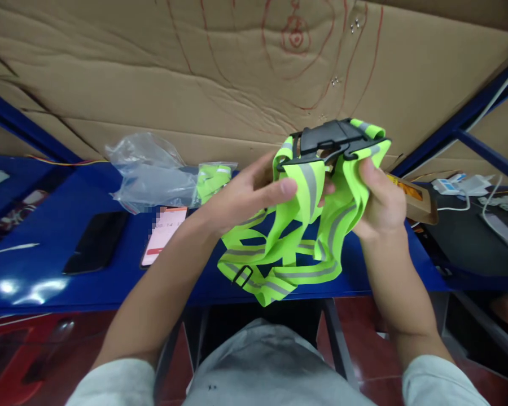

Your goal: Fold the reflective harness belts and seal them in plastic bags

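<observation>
In the head view, two hands hold one yellow-green reflective harness (336, 225) at the centre of the frame, raised over the blue table (131, 287). The left hand (249, 197) grips the straps by the left end of one black buckle (332, 138) — its thumb lies on a strap — and the right hand (381, 197) pinches straps at the right end. One black slider (242, 276) shows on the hanging loops, lower centre.

Two phones lie left of centre: one dark phone (95, 242) and one lit phone (167, 231), partly behind the left forearm. Above them sit one crumpled clear bag (148, 180) and — at its right end — one small packet (213, 181) with yellow-green material inside. One cardboard box (421, 208) stands right of the right hand.
</observation>
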`<state>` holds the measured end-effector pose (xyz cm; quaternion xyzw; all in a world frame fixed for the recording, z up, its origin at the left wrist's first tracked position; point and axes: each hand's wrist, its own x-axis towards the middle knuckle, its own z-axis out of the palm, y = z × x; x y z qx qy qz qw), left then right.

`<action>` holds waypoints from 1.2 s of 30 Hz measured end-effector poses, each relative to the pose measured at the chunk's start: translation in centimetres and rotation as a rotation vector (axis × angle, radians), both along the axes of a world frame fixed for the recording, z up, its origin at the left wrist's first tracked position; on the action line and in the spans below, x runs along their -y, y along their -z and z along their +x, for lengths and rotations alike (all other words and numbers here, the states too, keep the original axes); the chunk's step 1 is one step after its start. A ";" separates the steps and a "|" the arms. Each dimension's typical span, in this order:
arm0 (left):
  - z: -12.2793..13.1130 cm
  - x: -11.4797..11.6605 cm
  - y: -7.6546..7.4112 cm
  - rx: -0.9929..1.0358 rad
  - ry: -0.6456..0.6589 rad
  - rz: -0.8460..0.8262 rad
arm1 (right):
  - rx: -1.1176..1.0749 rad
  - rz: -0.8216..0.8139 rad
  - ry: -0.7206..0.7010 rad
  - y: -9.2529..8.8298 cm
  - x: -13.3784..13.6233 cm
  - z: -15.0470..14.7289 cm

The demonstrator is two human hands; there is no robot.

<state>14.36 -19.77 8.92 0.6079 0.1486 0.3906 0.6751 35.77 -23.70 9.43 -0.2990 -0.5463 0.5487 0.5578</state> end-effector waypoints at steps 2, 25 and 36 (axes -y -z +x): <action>-0.1 0.6 -0.2 -0.100 0.038 0.170 | -0.027 -0.012 0.031 -0.7 -0.1 -0.3; 1.2 -0.7 6.8 -0.179 -0.199 0.114 | 0.357 0.000 0.254 6.7 -2.5 -1.9; 1.8 -1.6 12.5 -0.295 -0.242 -0.040 | 0.593 0.094 0.067 11.9 -3.5 -1.9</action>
